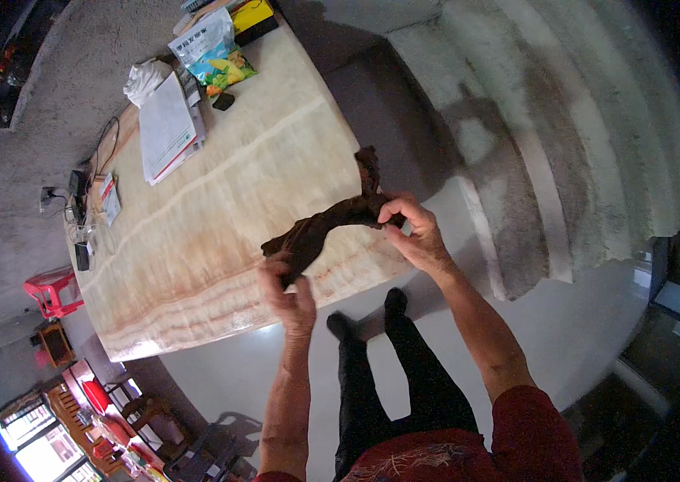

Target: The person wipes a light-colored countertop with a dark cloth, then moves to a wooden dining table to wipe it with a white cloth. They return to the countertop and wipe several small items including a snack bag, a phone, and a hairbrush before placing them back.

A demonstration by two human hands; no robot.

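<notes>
A strip of dark brown, crumpled cloth (322,227) stretches between my two hands above the near edge of a glossy, marble-patterned table (219,201). My left hand (292,301) grips its lower left end, and the fingers look slightly smeared by motion. At the other end my right hand (420,239) pinches the cloth between thumb and fingers. Beyond the right hand, a loose piece of the cloth sticks up past the table's right edge. What kind of cloth article it is does not show.
Papers (167,132), a colourful plastic packet (213,56) and a small black object (224,101) lie on the table's far side. Cables and a charger (77,183) sit at its left. Concrete steps (508,153) rise on the right; a red stool (55,291) stands left.
</notes>
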